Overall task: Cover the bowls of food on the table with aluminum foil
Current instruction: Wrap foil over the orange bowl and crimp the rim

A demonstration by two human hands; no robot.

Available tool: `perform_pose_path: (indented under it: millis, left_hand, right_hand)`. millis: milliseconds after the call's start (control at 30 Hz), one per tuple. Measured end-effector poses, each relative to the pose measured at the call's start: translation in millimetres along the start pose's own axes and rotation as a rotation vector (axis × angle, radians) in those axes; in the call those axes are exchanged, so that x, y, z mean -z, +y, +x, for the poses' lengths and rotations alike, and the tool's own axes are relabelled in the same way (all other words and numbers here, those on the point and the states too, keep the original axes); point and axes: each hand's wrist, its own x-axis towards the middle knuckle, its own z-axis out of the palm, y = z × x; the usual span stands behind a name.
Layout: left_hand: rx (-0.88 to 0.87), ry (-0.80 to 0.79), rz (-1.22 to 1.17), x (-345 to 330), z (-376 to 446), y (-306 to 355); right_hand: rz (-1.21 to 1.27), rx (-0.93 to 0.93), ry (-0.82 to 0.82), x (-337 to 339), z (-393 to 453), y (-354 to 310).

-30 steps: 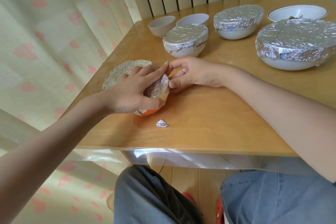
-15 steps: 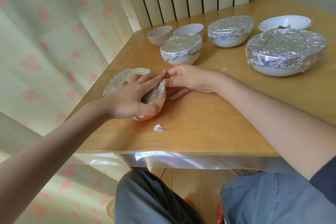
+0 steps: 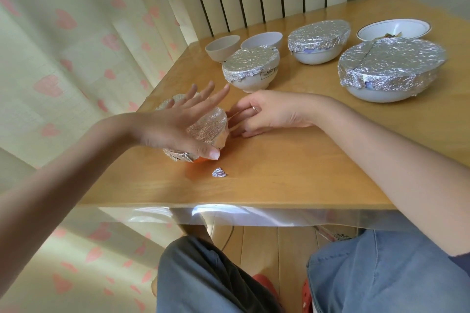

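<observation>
Fingers spread and straight, the left hand [image 3: 175, 124] hovers palm-down over a foil-wrapped orange bowl [image 3: 203, 132] near the counter's [image 3: 292, 173] front left corner, thumb tip against the foil at its near side. The right hand [image 3: 264, 114] rests just right of the bowl, fingers loosely extended toward its rim, gripping nothing visible. A foil scrap [image 3: 219, 172] lies in front of the bowl.

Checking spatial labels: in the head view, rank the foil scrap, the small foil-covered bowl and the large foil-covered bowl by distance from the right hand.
1. Small foil-covered bowl, just beyond the right hand.
2. Foil scrap, toward the near edge.
3. Large foil-covered bowl, far right.
</observation>
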Motion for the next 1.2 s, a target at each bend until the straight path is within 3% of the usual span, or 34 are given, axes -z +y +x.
perform_pose_path:
  millis: [133,467,667,867,967,1200]
  left_hand:
    - [0.007,-0.049,0.118,-10,3,-5]
    - [0.011,0.034,0.095,-16,8,-8]
    - [0.012,-0.016,0.042,-10,7,-12]
    - [-0.048,-0.082,0.176,-6,7,-4]
    - [-0.037,-0.092,0.141,-4,8,-9]
    - [-0.039,-0.148,0.151,-3,10,-16]
  right_hand:
    - [-0.181,0.022,-0.046,-11,-4,-7]
    - [-0.316,0.083,0.229,-28,9,1]
    - [-0.394,0.102,0.313,-32,8,-1]
    - [-0.537,-0.003,0.196,-29,6,-4]
    - [-0.497,-0.032,0.112,-24,4,-4]
    - [-0.444,-0.011,0.092,-25,4,-6]
